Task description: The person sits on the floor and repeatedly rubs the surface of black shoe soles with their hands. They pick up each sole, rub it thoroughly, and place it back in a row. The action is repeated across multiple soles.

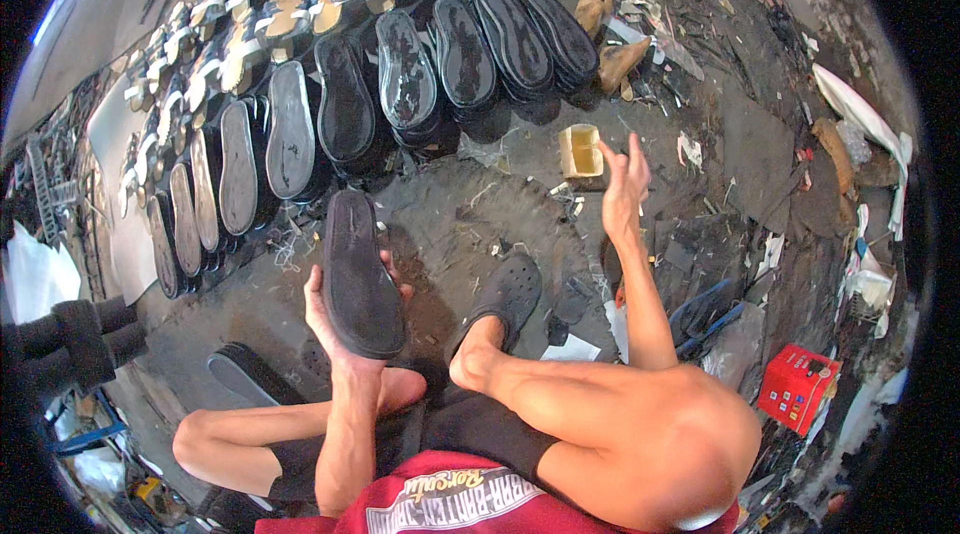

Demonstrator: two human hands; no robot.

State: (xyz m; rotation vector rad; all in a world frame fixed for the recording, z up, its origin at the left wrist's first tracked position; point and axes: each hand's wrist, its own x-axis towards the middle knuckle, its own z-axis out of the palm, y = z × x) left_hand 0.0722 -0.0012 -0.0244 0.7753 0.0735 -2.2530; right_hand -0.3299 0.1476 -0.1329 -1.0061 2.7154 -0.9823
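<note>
My left hand (324, 322) grips a black shoe sole (362, 269), fingers wrapped round its edges, with the flat dark face turned up. To the right, my right hand (627, 184) is stretched forward with thumb and fingers apart. Its thumb is at the rim of a small yellowish container (567, 156) holding an amber liquid; I cannot tell whether they touch. In front of me several soles (345, 99) stand in a curved row of stacks, some wet and shiny, others duller grey.
Behind the stacks lie many sandal uppers (285, 14) with pale insoles and white straps. A clog (510, 294) is on my foot, and a loose black sole (245, 374) lies at left. A red box (798, 389) sits at right. Scraps litter the dark floor.
</note>
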